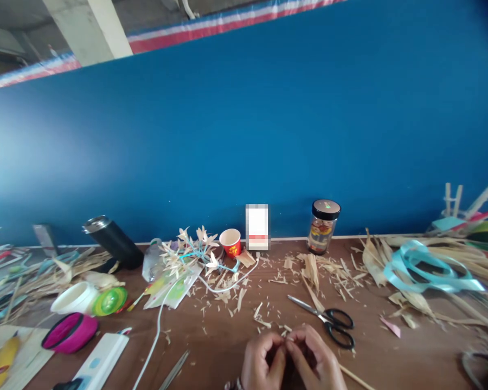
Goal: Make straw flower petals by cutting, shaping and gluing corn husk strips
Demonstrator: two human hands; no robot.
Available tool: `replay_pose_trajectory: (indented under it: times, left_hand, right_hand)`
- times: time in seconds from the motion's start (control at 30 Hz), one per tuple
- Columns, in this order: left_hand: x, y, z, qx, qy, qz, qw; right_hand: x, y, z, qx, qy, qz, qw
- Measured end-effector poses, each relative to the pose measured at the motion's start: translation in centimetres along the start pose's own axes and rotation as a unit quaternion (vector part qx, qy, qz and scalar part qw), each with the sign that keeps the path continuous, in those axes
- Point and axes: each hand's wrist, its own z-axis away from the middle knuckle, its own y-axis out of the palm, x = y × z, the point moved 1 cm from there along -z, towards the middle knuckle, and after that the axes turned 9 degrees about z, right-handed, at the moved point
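My left hand (257,360) and my right hand (320,362) meet low over the table, thumbs and forefingers pinched together. A tiny pale bit shows at their fingertips, too small to name. A thin tan stick (355,376) runs out from beneath my right hand; whether it is held, I cannot tell. Black-handled scissors (324,318) lie just beyond my right hand, blades toward the upper left. Dry husk scraps (262,317) are scattered in front of my fingers. Farther back sits a bunch of pale husk flowers (199,246) with light blue stems.
A red paper cup (231,244), a lidded jar (323,227) and a leaning black flask (116,241) stand along the blue partition (244,119). Light blue ribbon (427,271) lies at right. A power strip (101,360), magenta band (71,333) and tweezers (174,371) lie at left.
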Motion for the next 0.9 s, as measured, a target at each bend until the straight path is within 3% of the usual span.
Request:
replay_pose_trajectory:
  times: [0.17,0.37,0.53,0.7,0.9]
  left_hand:
    - [0.1,-0.1,0.1,0.023,-0.011,-0.014,1.000]
    - [0.4,-0.5,0.1,0.043,-0.031,-0.026,0.998]
    - [-0.1,-0.7,0.2,0.072,-0.029,-0.034,0.996]
    - [-1.3,-0.6,0.0,0.034,-0.044,-0.026,0.998]
    - [-1.7,-0.4,-0.2,-0.002,-0.057,-0.019,0.998]
  right_hand:
    - [0.0,0.2,0.2,-0.010,0.026,-0.024,0.999]
    - [-0.3,1.3,0.7,-0.088,0.081,-0.082,0.989]
    - [-0.2,0.9,0.6,-0.055,0.101,-0.115,0.987]
    - [-0.8,0.6,0.5,-0.050,0.122,-0.137,0.982]
    - [-1.1,0.4,0.7,-0.071,0.082,-0.106,0.988]
